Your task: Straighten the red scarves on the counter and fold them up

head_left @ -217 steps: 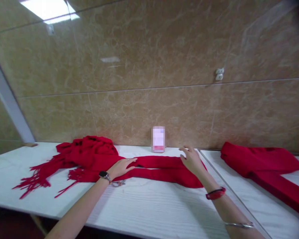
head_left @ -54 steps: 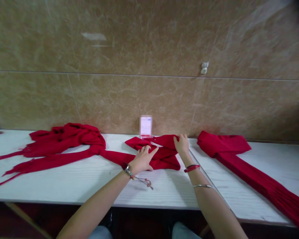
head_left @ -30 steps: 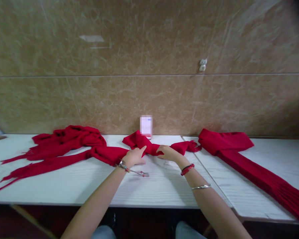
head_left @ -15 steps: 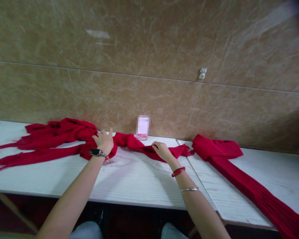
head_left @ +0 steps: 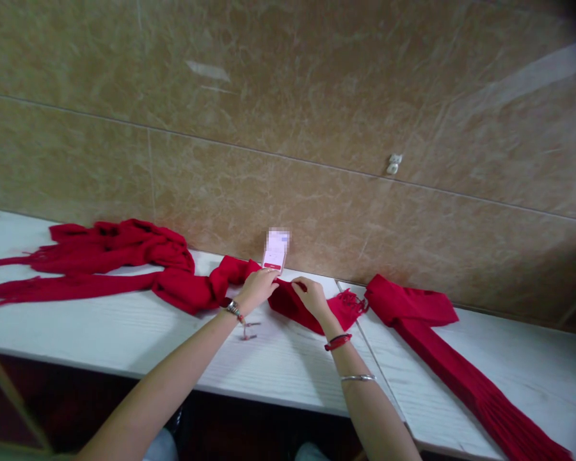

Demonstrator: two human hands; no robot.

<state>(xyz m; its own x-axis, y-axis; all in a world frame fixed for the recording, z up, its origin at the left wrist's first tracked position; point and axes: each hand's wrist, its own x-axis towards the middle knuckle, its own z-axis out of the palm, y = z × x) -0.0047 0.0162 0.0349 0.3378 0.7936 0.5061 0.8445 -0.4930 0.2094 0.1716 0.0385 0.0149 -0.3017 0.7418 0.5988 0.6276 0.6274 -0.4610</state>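
A red fringed scarf (head_left: 297,310) lies across the white table in front of me, its tasselled end towards the right. My left hand (head_left: 259,287) is closed on the scarf's upper edge, just below the phone. My right hand (head_left: 312,295) pinches the same edge a little further right. Between the two hands the cloth is spread fairly flat, while left of them it stays twisted and bunched. More red scarf cloth (head_left: 139,246) is heaped at the left, with fringes trailing off to the left edge.
A phone (head_left: 275,251) with a lit, blurred screen leans against the marbled wall. Another red scarf (head_left: 436,352), folded over at its top, lies at the right and hangs towards the front edge of the white table (head_left: 288,378). A small white figure (head_left: 394,164) is on the wall.
My left hand has moved right from the bunched cloth, where its fingers were spread, to the scarf's upper edge beside my right hand. The cloth near the fringe has widened out.
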